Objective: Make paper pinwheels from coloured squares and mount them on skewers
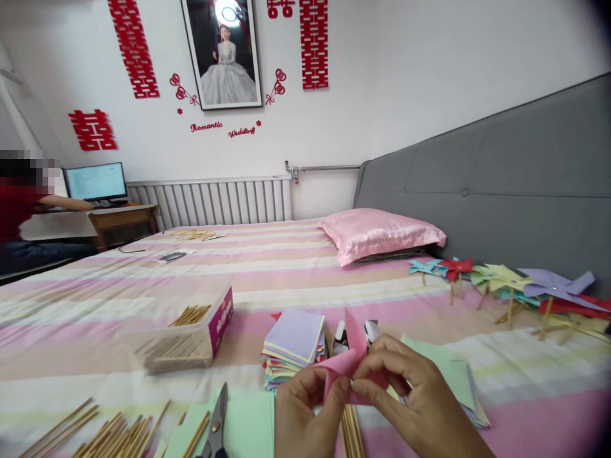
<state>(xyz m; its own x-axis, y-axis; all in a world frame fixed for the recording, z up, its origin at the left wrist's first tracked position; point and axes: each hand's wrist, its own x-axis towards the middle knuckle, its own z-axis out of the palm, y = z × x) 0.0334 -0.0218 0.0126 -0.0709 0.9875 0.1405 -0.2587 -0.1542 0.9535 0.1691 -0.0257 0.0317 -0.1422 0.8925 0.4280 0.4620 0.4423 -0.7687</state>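
Pink paper (pixel 347 364) pinched, scissors (pixel 217 421), sticks (pixel 352 431) beside

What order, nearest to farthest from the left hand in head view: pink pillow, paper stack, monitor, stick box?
From the left hand:
1. paper stack, just ahead.
2. stick box, ahead left.
3. pink pillow, beyond, right.
4. monitor, farthest, left.

Behind the striped bed (pixel 267 267): white wall (pixel 429 76), 1 framed portrait (pixel 224 54), radiator (pixel 214 200). Grey headboard (pixel 501 178) at its right, desk (pixel 121 219) left.
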